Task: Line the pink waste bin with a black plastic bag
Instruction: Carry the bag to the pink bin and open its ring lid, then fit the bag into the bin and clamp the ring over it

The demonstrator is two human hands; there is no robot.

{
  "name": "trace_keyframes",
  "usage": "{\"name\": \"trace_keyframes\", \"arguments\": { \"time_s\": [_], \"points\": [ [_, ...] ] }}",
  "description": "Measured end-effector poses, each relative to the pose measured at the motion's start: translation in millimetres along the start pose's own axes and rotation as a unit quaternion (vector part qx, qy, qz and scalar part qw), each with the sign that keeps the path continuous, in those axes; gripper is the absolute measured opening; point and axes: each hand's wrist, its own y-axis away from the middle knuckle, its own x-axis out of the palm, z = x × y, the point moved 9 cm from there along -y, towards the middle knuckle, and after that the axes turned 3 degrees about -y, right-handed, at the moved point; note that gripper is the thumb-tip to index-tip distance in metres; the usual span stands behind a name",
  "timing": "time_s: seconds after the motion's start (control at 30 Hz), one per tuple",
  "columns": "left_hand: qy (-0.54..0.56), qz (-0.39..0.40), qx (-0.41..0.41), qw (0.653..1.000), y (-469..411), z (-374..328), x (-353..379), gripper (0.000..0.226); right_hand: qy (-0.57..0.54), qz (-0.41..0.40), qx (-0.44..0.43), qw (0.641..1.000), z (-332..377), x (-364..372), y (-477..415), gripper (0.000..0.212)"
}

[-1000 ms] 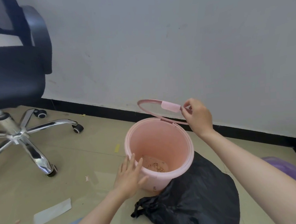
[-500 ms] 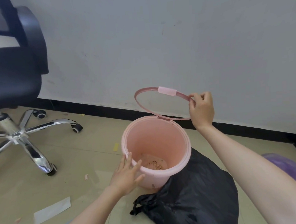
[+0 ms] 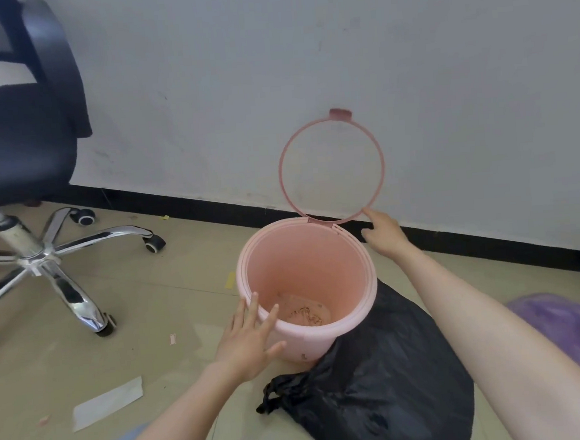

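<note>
Hidden: bag (image 3: 379, 385) cut off below, bin (image 3: 307, 287) bottom blurry
Floor: tiled, chair (image 3: 18, 135) left
Hands: my left (image 3: 247, 339) flat on bin, right (image 3: 384, 234) loose at ring (image 3: 331, 167)

The hinged ring (image 3: 331, 166) has swung from half-raised to upright, and the right hand (image 3: 382, 232) has let go

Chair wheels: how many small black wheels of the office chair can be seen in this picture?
3. One black wheel is behind the chrome chair base, near the wall; one at the right leg's end; one under the front leg. Others may be hidden beyond the left edge.
</note>
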Motion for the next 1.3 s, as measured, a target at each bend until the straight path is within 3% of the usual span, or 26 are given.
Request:
{"name": "trace_keyframes", "arguments": {
  "time_s": [0.23, 0.4, 0.53, 0.63, 0.7, 0.77, 0.8, 0.87, 0.97, 1.03, 1.13, 1.3],
  "points": [
    [-0.021, -0.034, 0.004, 0.999, 2, -3, 3, 0.080, -0.075, 0.085, 0.176, 0.978, -50, 86, 59, 0.058],
    [-0.012, -0.045, 0.000, 0.999, -9, 2, 1, 0.084, -0.150, 0.042, 0.114, 0.981, -43, 89, 64, 0.054],
    [-0.021, -0.055, 0.002, 0.998, -26, 11, -4, 0.086, -0.232, 0.074, 0.066, 0.968, -36, 79, 59, 0.046],
    [-0.027, -0.059, 0.011, 0.998, -38, 11, -10, 0.082, -0.314, -0.017, 0.090, 0.945, -60, 68, 60, 0.039],
    [-0.023, -0.062, 0.013, 0.998, -44, 8, -10, 0.082, -0.203, -0.088, 0.183, 0.958, -101, 80, 76, 0.041],
    [-0.011, -0.066, 0.011, 0.998, -46, 5, -9, 0.083, -0.024, -0.063, 0.175, 0.982, -112, 109, 102, 0.037],
    [-0.006, -0.069, 0.010, 0.998, -46, 5, -8, 0.083, 0.048, -0.017, 0.130, 0.990, -107, 131, 114, 0.044],
    [0.007, -0.077, 0.009, 0.997, -45, 5, -9, 0.083, 0.149, 0.107, 0.025, 0.983, -88, 183, 139, 0.079],
    [0.053, -0.150, 0.007, 0.987, -35, 5, -15, 0.083, 0.267, 0.243, -0.034, 0.932, -87, 245, 171, 0.088],
    [0.093, -0.200, -0.018, 0.975, -24, 7, -14, 0.081, 0.321, 0.238, -0.007, 0.917, -101, 250, 174, 0.082],
    [0.100, -0.226, -0.037, 0.968, -9, 4, 3, 0.070, 0.376, 0.199, 0.019, 0.905, -123, 222, 164, 0.047],
    [0.078, -0.272, 0.109, 0.953, 6, -47, 27, 0.053, 0.377, 0.099, 0.051, 0.920, -161, 136, 153, 0.035]
  ]
}}
